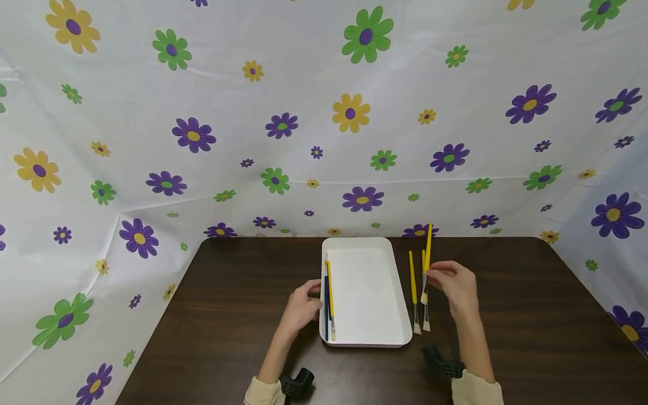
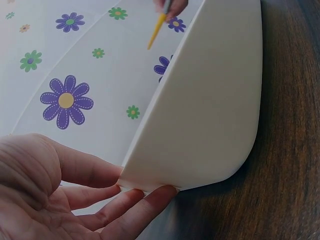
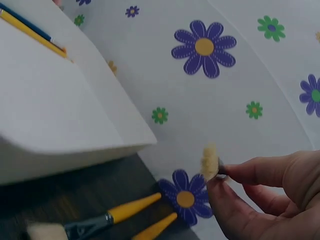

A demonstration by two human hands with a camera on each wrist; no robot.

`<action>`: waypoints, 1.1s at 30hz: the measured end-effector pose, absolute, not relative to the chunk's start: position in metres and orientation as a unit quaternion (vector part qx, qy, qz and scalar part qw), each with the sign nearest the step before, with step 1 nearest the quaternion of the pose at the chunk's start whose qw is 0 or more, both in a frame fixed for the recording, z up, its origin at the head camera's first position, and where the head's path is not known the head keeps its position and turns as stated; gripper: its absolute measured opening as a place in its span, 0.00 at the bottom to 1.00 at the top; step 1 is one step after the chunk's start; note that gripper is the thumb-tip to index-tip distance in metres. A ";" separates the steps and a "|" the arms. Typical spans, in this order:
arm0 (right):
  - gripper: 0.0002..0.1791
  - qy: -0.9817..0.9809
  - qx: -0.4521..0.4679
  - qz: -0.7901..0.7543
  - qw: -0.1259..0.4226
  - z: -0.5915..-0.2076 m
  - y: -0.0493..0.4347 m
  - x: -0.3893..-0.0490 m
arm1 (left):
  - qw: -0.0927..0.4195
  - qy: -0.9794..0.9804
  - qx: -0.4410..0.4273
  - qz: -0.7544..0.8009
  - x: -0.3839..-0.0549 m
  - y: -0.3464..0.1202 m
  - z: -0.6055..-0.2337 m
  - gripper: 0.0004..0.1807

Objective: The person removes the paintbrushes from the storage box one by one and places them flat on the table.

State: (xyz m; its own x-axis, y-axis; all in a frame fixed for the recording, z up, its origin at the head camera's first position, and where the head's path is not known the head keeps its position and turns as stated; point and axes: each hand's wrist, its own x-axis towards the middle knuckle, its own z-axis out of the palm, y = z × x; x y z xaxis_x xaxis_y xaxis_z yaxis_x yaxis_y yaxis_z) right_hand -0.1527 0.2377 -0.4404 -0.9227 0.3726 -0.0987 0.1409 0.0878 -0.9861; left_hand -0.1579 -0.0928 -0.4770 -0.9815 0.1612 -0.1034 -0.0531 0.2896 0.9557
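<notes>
My right hand (image 1: 458, 284) pinches a yellow-handled paintbrush (image 1: 428, 244) near its metal ferrule, handle pointing up and away. Its pale bristles (image 3: 209, 162) show by the thumb and fingertips in the right wrist view. Just left of that hand, two more yellow paintbrushes (image 1: 413, 278) lie on the table, bristles toward me. A white tray (image 1: 367, 292) sits at the centre. My left hand (image 1: 301, 306) holds its left edge between thumb and fingers, clearer in the left wrist view. Along the tray's left side lie a dark blue paintbrush (image 1: 326, 304) and a thin yellow paintbrush (image 1: 331, 292).
The dark wooden table (image 1: 223, 315) extends to both sides of the tray. A white cloth with flowers (image 1: 304, 101) hangs behind and beside the table. Black wrist mounts (image 1: 297, 382) sit on both wrists.
</notes>
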 end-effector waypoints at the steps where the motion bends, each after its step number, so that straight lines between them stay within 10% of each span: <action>1: 0.15 -0.737 -0.179 0.646 0.090 -0.442 0.240 -0.152 | 0.091 0.798 0.034 0.595 -0.158 -0.093 -0.477 0.31; 33: 0.13 -0.823 -0.196 0.532 -0.001 -0.467 0.278 -0.145 | 0.096 0.793 0.028 0.600 -0.158 -0.092 -0.476 0.30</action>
State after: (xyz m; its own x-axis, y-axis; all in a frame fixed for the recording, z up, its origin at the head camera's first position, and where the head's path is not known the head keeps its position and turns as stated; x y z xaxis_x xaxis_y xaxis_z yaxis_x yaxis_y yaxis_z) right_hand -0.1454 0.2778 -0.4673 -0.9231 0.3223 -0.2099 0.3237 0.3562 -0.8766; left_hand -0.1584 -0.0918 -0.4763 -0.9800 0.1593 -0.1191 -0.0714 0.2774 0.9581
